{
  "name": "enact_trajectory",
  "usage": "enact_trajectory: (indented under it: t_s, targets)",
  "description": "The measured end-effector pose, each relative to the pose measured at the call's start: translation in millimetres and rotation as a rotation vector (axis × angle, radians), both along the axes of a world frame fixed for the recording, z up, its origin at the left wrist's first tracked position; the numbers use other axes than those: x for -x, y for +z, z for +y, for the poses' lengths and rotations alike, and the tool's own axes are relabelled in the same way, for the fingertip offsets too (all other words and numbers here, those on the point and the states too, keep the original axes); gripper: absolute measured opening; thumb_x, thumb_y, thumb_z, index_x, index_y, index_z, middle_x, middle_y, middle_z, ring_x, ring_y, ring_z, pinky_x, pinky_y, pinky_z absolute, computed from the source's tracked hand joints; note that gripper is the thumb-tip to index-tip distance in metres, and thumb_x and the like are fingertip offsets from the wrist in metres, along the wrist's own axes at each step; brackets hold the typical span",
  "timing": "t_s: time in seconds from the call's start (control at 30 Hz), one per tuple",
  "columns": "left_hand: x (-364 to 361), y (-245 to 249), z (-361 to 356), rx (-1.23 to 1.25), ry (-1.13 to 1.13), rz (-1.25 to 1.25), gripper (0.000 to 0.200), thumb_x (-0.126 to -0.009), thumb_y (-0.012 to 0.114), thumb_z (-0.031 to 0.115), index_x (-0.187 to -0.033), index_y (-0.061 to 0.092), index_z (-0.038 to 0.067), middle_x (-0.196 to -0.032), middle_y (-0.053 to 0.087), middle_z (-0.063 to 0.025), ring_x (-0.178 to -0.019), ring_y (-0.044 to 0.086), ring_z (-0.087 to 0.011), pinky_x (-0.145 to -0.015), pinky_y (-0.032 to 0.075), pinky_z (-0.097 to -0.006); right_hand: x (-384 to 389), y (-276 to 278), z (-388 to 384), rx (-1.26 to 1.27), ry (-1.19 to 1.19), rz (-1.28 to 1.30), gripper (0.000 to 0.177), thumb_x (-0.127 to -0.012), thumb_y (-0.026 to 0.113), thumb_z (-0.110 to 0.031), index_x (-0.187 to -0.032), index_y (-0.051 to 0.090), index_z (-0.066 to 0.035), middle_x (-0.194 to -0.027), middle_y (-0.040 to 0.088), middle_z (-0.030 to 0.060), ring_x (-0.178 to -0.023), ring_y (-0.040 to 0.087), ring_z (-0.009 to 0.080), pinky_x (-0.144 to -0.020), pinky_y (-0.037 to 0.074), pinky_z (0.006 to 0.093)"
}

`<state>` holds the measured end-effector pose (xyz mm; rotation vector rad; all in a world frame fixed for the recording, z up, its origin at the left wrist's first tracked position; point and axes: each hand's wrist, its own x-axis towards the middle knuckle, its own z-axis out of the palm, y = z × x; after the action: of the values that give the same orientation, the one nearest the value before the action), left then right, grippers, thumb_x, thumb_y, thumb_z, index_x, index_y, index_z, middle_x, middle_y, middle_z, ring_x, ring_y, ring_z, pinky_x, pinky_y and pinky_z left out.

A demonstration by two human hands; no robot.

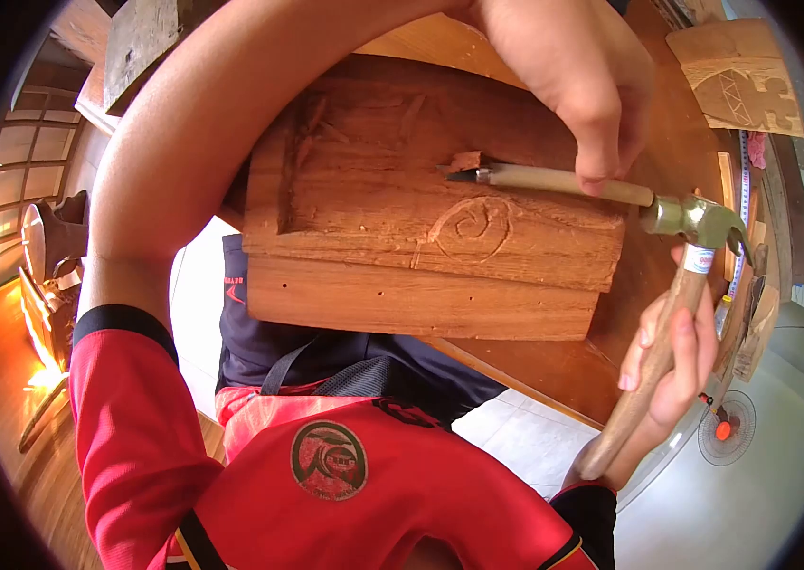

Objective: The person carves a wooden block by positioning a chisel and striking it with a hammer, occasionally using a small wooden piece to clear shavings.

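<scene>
My left hand (577, 90) reaches over the far side of a reddish-brown wooden board (364, 218) and is closed around the handle of a chisel (554, 180). Its dark blade lies low against the board, where a lifted wood chip (466, 161) sits at the edge. A spiral, leaf-like shape (471, 228) is carved just below the chisel. In my right hand (682, 356) is a claw hammer (653, 380), gripped by its wooden handle. The hammer's metal head meets the butt end of the chisel handle, or is very close to it. My left fingertips are mostly hidden.
The board rests on a brown table (668, 142) and its near edge reaches my lap. At the far right are a carved wood piece (739, 81), a measuring tape (743, 190) and wood strips. A fan (725, 429) stands beyond the table. Wooden furniture is on the left.
</scene>
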<state>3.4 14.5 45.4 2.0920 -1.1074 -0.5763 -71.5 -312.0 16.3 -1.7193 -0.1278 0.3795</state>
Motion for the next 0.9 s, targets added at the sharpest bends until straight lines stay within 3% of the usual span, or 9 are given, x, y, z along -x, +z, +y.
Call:
enact_trajectory:
  t_s: [0.07, 0.17, 0.23, 0.27, 0.37, 0.53, 0.63, 0.77, 0.9]
  targets:
    - [1.3, 9.5, -1.7, -0.073, 0.011, 0.028, 0.034, -0.087, 0.069, 0.03, -0.106, 0.075, 0.002, -0.09, 0.072, -0.0078, -0.083, 0.065, -0.0206, -0.075, 0.049, -0.0356, -2.6, 4.4, -2.0, -0.029, -0.07, -0.009, 0.058, -0.107, 0.045, -0.024, -0.155, 0.033, 0.007, -0.073, 0.05, 0.0075, -0.04, 0.04, 0.0096, -0.034, 0.038, 0.0225]
    - [-33.9, 26.2, -4.3, -0.183, -0.152, 0.353, 0.037, -0.089, 0.072, 0.034, -0.108, 0.075, 0.003, -0.092, 0.073, -0.0079, -0.086, 0.065, -0.0207, -0.077, 0.049, -0.0357, -1.9, -1.8, 3.8, 0.018, -0.088, -0.074, 0.057, -0.108, 0.044, -0.025, -0.156, 0.033, 0.005, -0.073, 0.05, 0.0066, -0.039, 0.039, 0.0096, -0.034, 0.038, 0.0227]
    - [-26.8, 27.8, -6.5, -0.166, -0.154, 0.311, 0.04, -0.09, 0.074, 0.037, -0.11, 0.075, 0.003, -0.094, 0.073, -0.0085, -0.088, 0.066, -0.021, -0.078, 0.049, -0.0361, 4.1, -5.0, 0.6, 0.043, 0.02, 0.01, 0.058, -0.107, 0.046, -0.025, -0.156, 0.034, 0.005, -0.075, 0.052, 0.0075, -0.04, 0.041, 0.0093, -0.034, 0.038, 0.0228]
    - [-9.0, 16.9, -1.1, -0.12, -0.072, 0.145, 0.041, -0.09, 0.075, 0.038, -0.111, 0.075, 0.003, -0.095, 0.074, -0.0089, -0.089, 0.066, -0.0213, -0.079, 0.049, -0.0364, -0.8, -0.8, -3.7, 0.018, 0.029, 0.048, 0.058, -0.107, 0.047, -0.024, -0.155, 0.034, 0.006, -0.077, 0.054, 0.0085, -0.041, 0.041, 0.0092, -0.034, 0.039, 0.0229]
    - [6.4, 31.5, -10.6, -0.162, 0.102, 0.129, 0.041, -0.09, 0.076, 0.039, -0.111, 0.076, 0.003, -0.098, 0.075, -0.0102, -0.092, 0.068, -0.0226, -0.081, 0.05, -0.0373, -5.9, 4.0, -6.1, -0.071, -0.073, 0.007, 0.057, -0.108, 0.044, -0.024, -0.156, 0.034, 0.004, -0.076, 0.053, 0.0073, -0.04, 0.04, 0.0092, -0.033, 0.037, 0.0235]
    - [1.6, 16.5, -1.3, -0.106, -0.071, -0.026, 0.041, -0.089, 0.077, 0.039, -0.109, 0.077, 0.004, -0.101, 0.075, -0.0115, -0.095, 0.069, -0.0242, -0.084, 0.051, -0.038, 1.4, -0.5, 1.7, 0.027, 0.03, 0.046, 0.055, -0.108, 0.045, -0.024, -0.154, 0.036, 0.005, -0.074, 0.054, 0.0093, -0.041, 0.041, 0.01, -0.033, 0.036, 0.0233]
    - [-2.9, 32.0, -16.9, -0.293, 0.059, 0.162, 0.041, -0.087, 0.078, 0.041, -0.105, 0.078, 0.004, -0.1, 0.076, -0.0114, -0.095, 0.069, -0.0244, -0.083, 0.051, -0.0383, -4.5, 1.7, -3.1, -0.05, -0.062, 0.009, 0.057, -0.111, 0.036, -0.026, -0.158, 0.027, 0.005, -0.076, 0.049, 0.0059, -0.036, 0.041, 0.01, -0.032, 0.039, 0.023]
    - [-13.3, 14.0, -3.0, -0.087, -0.093, 0.15, 0.041, -0.083, 0.082, 0.042, -0.1, 0.079, 0.004, -0.095, 0.076, -0.0108, -0.092, 0.069, -0.0242, -0.081, 0.051, -0.0385, 6.7, -6.1, 7.1, 0.086, 0.063, 0.023, 0.055, -0.11, 0.038, -0.026, -0.156, 0.03, 0.004, -0.075, 0.049, 0.0069, -0.037, 0.041, 0.01, -0.033, 0.038, 0.0233]
    - [-19.6, 29.5, -13.7, -0.263, -0.07, 0.238, 0.039, -0.082, 0.084, 0.041, -0.096, 0.079, 0.004, -0.092, 0.076, -0.0095, -0.091, 0.07, -0.0229, -0.08, 0.051, -0.0375, -3.5, 4.0, -3.8, -0.114, -0.042, 0.055, 0.055, -0.108, 0.043, -0.023, -0.154, 0.036, 0.006, -0.074, 0.053, 0.0084, -0.04, 0.043, 0.0096, -0.037, 0.04, 0.0239]
